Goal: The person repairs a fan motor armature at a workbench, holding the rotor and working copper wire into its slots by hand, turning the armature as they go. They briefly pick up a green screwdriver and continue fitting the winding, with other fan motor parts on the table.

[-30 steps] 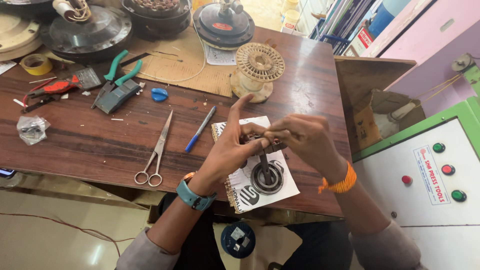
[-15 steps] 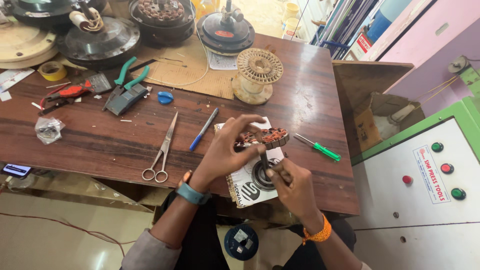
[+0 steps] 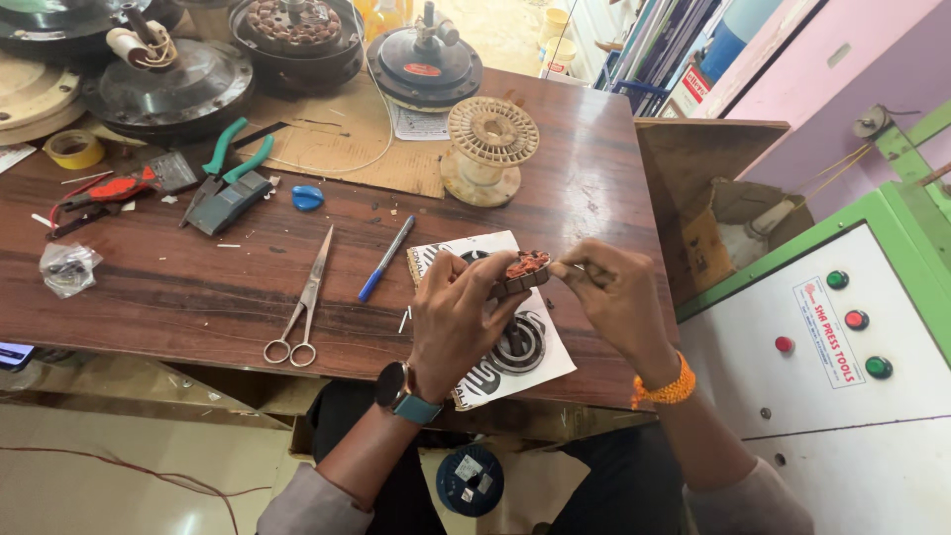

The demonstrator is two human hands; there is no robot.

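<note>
My left hand (image 3: 458, 319) and right hand (image 3: 612, 295) both pinch the small wound core (image 3: 522, 273), fingers closed on its ends, lifted above the printed sheet (image 3: 551, 357) on the tabletop (image 3: 198, 287). Copper already shows on top; I judge the winding partly done. Scissors (image 3: 305, 302) and pen (image 3: 386, 260) lie at nine o'clock.

one scissors (image 3: 302, 300), one blue pen (image 3: 387, 258), one tape roll (image 3: 73, 149), one empty spool (image 3: 489, 149)
</note>
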